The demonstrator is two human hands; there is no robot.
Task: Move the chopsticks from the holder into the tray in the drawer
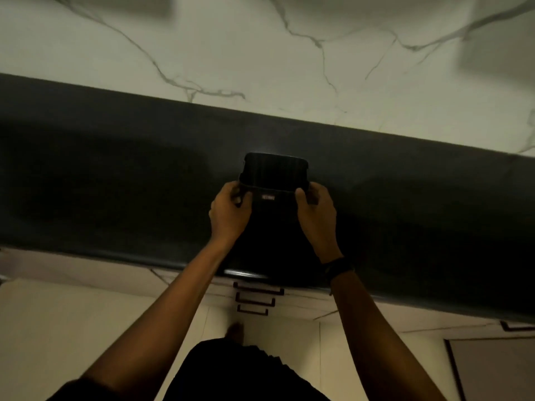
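Observation:
A black ribbed holder [273, 173] stands on the dark countertop [115, 183], with a small label on its near face. My left hand [230, 211] grips its left side and my right hand [315, 209] grips its right side, thumbs on the near rim. The inside of the holder is too dark to show any chopsticks. Below the counter edge are three stacked drawers with dark handles [257, 299], all closed. No tray is in view.
A white marble-patterned wall [260, 53] rises behind the counter. Pale floor tiles [72, 328] lie below, with my foot [236, 331] close to the drawers. Another cabinet handle [516, 325] and a framed panel [492, 369] sit at lower right. A dark band circles my right wrist [337, 266].

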